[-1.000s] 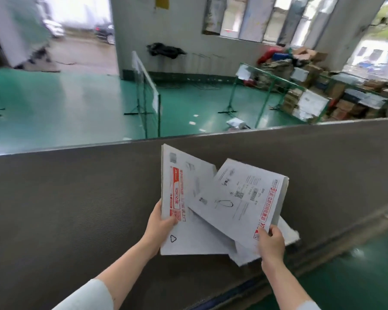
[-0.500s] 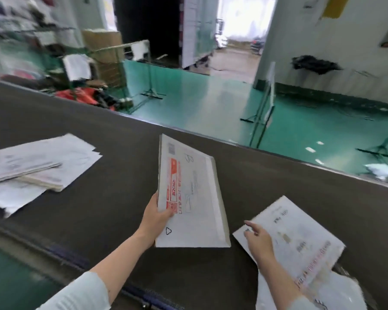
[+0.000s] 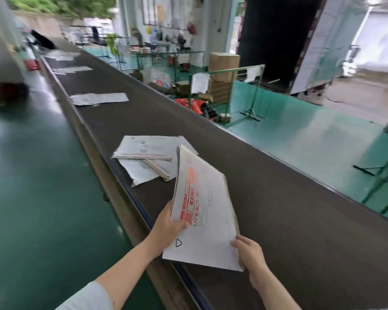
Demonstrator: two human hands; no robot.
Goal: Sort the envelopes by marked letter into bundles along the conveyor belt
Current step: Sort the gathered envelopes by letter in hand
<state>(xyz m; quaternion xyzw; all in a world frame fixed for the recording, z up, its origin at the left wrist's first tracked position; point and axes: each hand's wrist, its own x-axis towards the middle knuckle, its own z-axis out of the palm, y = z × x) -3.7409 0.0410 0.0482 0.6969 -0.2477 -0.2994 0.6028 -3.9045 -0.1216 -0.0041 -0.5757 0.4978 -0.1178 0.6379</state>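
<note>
I hold a stack of white envelopes with red print above the near edge of the dark conveyor belt. My left hand grips the stack's left edge, thumb on top. My right hand grips its lower right corner. Just beyond the stack, a loose bundle of white envelopes lies on the belt. Farther along the belt lie another bundle and two more flat bundles, all blurred.
Dark green floor runs along the belt's left side. Right of the belt are green metal racks, cardboard boxes, red bags and a light green floor. A red object sits far left by the belt.
The view has swung left along the belt. My right hand left the envelope it laid on the belt and now grips the held stack's corner. The bundle on the belt is now just ahead.
</note>
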